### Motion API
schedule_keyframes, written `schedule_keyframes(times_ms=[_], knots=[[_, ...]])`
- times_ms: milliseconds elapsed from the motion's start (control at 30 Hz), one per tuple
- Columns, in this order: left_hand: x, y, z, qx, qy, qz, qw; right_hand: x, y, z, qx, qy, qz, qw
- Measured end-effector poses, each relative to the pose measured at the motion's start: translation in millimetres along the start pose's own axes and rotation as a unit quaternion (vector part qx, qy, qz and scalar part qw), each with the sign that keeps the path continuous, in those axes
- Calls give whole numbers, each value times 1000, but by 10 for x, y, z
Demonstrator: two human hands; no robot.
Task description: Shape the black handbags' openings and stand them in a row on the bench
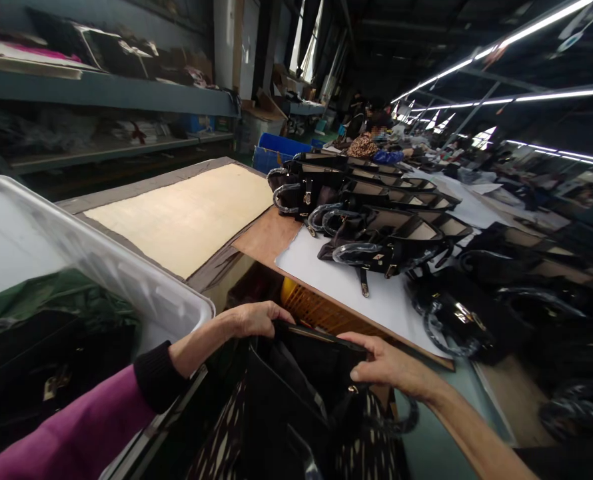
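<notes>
A black handbag (281, 407) hangs upright between my hands, close to my body, its top gaping so the dark lining shows. My left hand (259, 320) grips the far rim at its left corner, fingers curled over the edge. At the right end of that rim, my right hand (389, 363) pinches the edge between thumb and fingers. A small gold-coloured fitting is visible on the bag below my right hand. One plastic-wrapped handle curves out at the bag's right side; its lower part runs out of view.
Several black handbags (376, 233) with wrapped handles stand on the white-covered table (316, 267). To my left is a white plastic bin (141, 267) holding dark bags. A yellow crate (321, 310) sits under the table edge. Another person (364, 147) works farther back.
</notes>
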State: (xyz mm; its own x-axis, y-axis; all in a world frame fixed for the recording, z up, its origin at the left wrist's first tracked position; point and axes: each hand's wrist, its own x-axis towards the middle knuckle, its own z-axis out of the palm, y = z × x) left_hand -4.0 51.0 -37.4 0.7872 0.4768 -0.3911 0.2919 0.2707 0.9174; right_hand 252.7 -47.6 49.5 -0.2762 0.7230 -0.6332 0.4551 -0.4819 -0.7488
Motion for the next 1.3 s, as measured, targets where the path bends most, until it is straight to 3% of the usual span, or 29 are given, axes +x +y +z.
schedule_keyframes(times_ms=[100, 167, 300, 367, 433, 533, 600, 700, 800, 1000, 1300], knots=[[-14, -87, 70, -57, -15, -26, 998, 86, 130, 46, 15, -40, -9, 999], [-22, -102, 99, -99, -6, -27, 995, 108, 141, 67, -37, -28, -29, 998], [-30, -77, 121, -126, 7, -36, 991, 109, 103, 105, -217, 60, -61, 972], [-38, -55, 121, -126, 8, -37, 991, 95, 109, 163, -259, 120, -72, 956], [-48, -39, 120, -123, 5, -33, 992, 70, 146, 253, -286, 209, -103, 929], [-58, -49, 119, -118, -2, -20, 993, 18, 234, 410, -363, 325, -170, 857], [-50, -85, 118, -114, -4, -9, 993, -14, 288, 498, -413, 346, -205, 817], [-9, -164, 117, -103, -6, 2, 995, -31, 326, 579, -444, 353, -229, 791], [42, -215, 119, -100, -6, 6, 995, -4, 326, 604, -437, 371, -221, 789], [50, -156, 138, -88, 4, 2, 996, 60, 312, 576, -422, 361, -176, 813], [52, -110, 164, -71, 10, -5, 997, 127, 255, 589, -481, 352, -118, 794]])
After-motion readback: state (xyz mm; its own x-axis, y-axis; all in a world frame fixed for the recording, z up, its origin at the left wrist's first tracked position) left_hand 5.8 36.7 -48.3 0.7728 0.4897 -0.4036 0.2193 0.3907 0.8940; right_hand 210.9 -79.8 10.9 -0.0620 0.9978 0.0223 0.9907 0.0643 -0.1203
